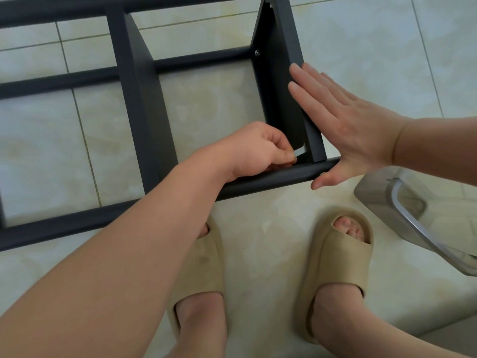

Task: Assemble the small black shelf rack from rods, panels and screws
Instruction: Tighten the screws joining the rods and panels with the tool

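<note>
The black shelf rack (144,99) lies on its side on the tiled floor, with rods running left to right and panels standing across them. My left hand (258,151) reaches inside the end bay and pinches a small silvery tool (299,152) at the corner where the end panel (281,81) meets the near rod (278,178). My right hand (343,120) lies flat with straight fingers against the outer face of that end panel, thumb under the rod's end. A silver screw head (257,52) shows at the panel's far corner.
My two feet in beige slides (338,267) stand just in front of the rack. A grey, shiny chrome-edged object (402,213) lies on the floor at the right. Pale tiles (361,34) surround the rack.
</note>
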The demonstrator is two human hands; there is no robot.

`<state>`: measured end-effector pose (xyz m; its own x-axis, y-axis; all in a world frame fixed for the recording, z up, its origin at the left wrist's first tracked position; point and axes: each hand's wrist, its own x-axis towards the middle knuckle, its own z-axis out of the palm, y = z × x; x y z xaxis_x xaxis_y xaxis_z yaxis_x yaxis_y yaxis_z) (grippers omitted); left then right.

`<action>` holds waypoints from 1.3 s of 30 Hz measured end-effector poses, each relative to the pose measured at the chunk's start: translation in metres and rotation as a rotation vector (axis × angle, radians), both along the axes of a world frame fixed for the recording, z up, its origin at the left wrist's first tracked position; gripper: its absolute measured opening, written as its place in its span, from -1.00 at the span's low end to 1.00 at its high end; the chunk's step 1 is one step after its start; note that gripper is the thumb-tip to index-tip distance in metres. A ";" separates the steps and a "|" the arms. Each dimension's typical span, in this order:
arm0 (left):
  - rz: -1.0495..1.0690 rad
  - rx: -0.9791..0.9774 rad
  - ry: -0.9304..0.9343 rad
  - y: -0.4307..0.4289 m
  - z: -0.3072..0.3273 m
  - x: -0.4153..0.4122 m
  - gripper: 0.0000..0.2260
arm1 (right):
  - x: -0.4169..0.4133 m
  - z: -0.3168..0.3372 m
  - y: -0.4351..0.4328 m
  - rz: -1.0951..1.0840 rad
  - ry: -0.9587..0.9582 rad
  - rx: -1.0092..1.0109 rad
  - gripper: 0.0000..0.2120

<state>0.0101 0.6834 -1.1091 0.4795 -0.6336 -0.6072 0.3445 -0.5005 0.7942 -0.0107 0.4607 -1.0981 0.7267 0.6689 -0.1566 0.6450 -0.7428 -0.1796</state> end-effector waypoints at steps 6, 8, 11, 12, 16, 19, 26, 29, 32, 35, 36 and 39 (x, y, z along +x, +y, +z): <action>-0.098 0.019 -0.075 -0.002 0.002 -0.001 -0.80 | 0.000 0.000 0.000 -0.002 -0.001 0.003 0.30; -0.115 0.016 -0.080 -0.002 0.002 0.000 -0.80 | 0.000 0.000 0.000 0.001 0.001 0.001 0.30; -0.108 0.006 -0.091 0.002 0.002 0.003 -0.85 | 0.000 0.000 0.000 0.003 -0.003 0.007 0.30; -0.083 -0.005 -0.080 0.004 0.001 0.004 -0.88 | 0.000 0.000 0.000 0.002 -0.003 0.009 0.30; 0.009 0.005 -0.121 0.010 -0.001 0.012 -0.87 | 0.000 -0.001 0.000 -0.002 0.001 0.005 0.30; -0.001 0.031 -0.243 0.007 0.000 0.015 -0.83 | 0.000 -0.001 0.000 -0.005 0.004 0.007 0.30; 0.305 -0.049 0.231 -0.006 0.000 0.006 -0.94 | 0.000 0.000 0.000 -0.005 0.008 -0.002 0.31; 0.390 -0.059 0.308 -0.011 0.000 0.004 -0.98 | 0.000 0.000 0.000 -0.003 0.003 -0.005 0.31; 0.451 -0.046 0.297 -0.015 -0.001 0.003 -0.94 | 0.000 0.001 0.000 -0.005 0.006 -0.004 0.31; 0.488 -0.070 0.348 -0.016 -0.001 0.003 -0.89 | 0.000 0.001 0.000 -0.006 0.008 -0.011 0.31; 0.501 -0.085 0.360 -0.016 -0.001 0.003 -0.89 | 0.000 0.001 0.000 -0.007 0.007 -0.011 0.31; 0.534 -0.127 0.349 -0.016 -0.003 0.003 -0.91 | 0.000 0.001 0.000 -0.007 0.005 -0.009 0.31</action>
